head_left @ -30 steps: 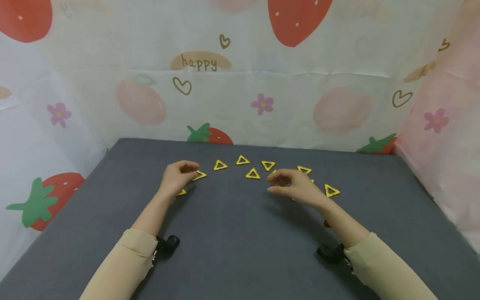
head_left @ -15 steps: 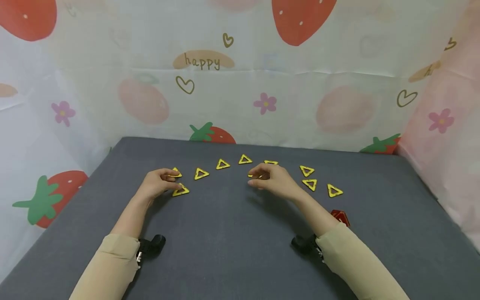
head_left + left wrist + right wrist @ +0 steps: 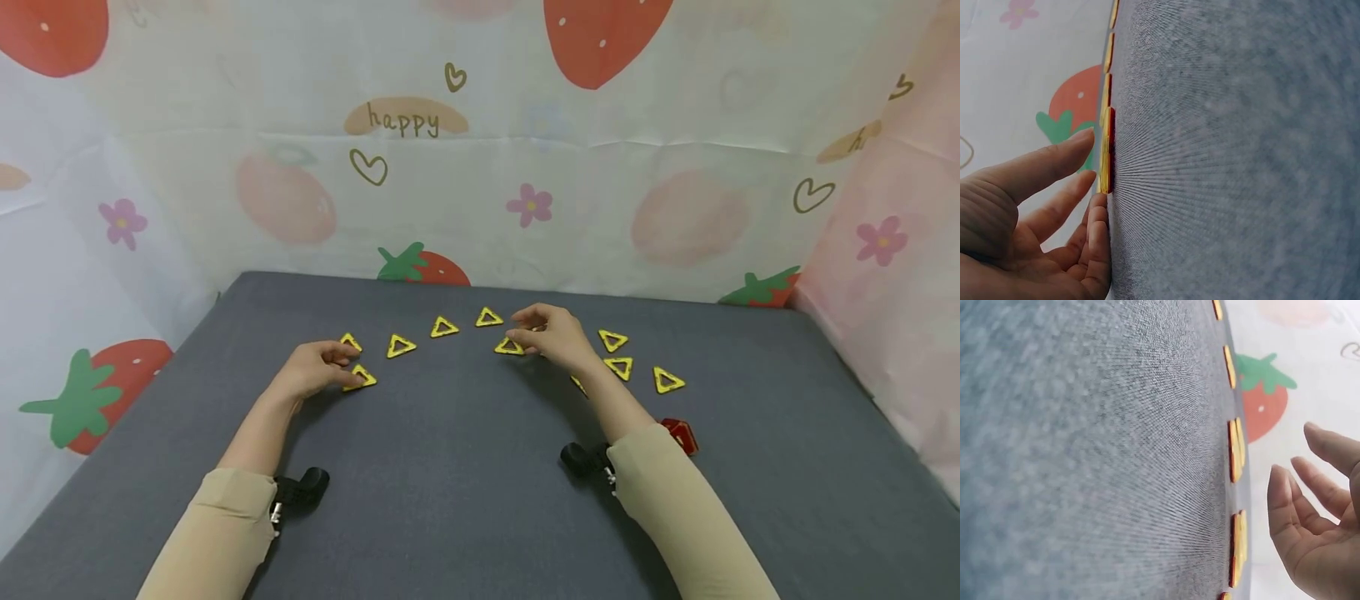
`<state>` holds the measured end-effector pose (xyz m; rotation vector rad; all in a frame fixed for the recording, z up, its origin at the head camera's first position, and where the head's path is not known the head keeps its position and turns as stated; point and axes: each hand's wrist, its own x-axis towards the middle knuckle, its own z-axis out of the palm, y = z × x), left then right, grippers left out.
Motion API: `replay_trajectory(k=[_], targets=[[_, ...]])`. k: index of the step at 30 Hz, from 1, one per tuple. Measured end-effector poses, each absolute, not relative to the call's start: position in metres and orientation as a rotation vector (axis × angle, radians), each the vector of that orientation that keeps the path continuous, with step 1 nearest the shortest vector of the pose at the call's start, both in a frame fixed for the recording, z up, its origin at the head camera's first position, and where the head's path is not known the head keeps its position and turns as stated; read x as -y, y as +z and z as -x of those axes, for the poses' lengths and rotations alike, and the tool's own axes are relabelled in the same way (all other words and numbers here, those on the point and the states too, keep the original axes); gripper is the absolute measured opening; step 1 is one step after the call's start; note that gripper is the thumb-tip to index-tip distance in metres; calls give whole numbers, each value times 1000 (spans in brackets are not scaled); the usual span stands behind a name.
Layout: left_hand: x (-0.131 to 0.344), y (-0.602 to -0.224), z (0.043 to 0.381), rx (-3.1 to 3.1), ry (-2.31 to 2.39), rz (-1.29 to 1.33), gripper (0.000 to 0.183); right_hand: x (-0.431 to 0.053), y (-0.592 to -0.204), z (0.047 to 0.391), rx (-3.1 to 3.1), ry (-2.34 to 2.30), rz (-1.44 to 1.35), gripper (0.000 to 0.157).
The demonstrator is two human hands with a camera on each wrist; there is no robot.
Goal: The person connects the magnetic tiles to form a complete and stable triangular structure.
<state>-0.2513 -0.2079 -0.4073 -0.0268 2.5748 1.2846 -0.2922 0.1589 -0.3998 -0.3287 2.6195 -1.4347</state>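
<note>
Several hollow yellow triangles lie flat in a loose arc on a dark grey table. Beside the left-end yellow triangle [image 3: 363, 385] is my left hand [image 3: 318, 368]; the left wrist view shows thumb and fingers apart, near a yellow triangle with a red underside [image 3: 1108, 150]. Another triangle [image 3: 350, 340] lies just beyond the fingers. My right hand [image 3: 555, 337] hovers over the far middle of the arc, by a yellow triangle [image 3: 510, 352]. In the right wrist view, the relaxed right fingers [image 3: 1282, 506] are clear of the yellow pieces [image 3: 1235, 450] and hold nothing.
A red piece [image 3: 681, 436] lies by the right sleeve. More yellow triangles, such as one at the right end [image 3: 667, 388], lie right of the right hand. A strawberry-print cloth [image 3: 570, 158] hangs behind the grey table [image 3: 450, 483].
My left hand has shifted left and slightly nearer, to the arc's left end. My right hand swung left across the arc, then moved slightly right and farther away. The triangles appear to stay put.
</note>
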Motion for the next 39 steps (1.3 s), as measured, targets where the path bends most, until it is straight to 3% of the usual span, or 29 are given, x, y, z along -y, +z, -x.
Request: replay_trajectory(k=[14, 39], targets=[[208, -409, 252, -2558, 1293, 30, 62, -150, -414, 302, -2776, -1091, 357, 43], [207, -409, 251, -2571, 1259, 39, 58, -146, -414, 304, -2819, -937, 405, 43]])
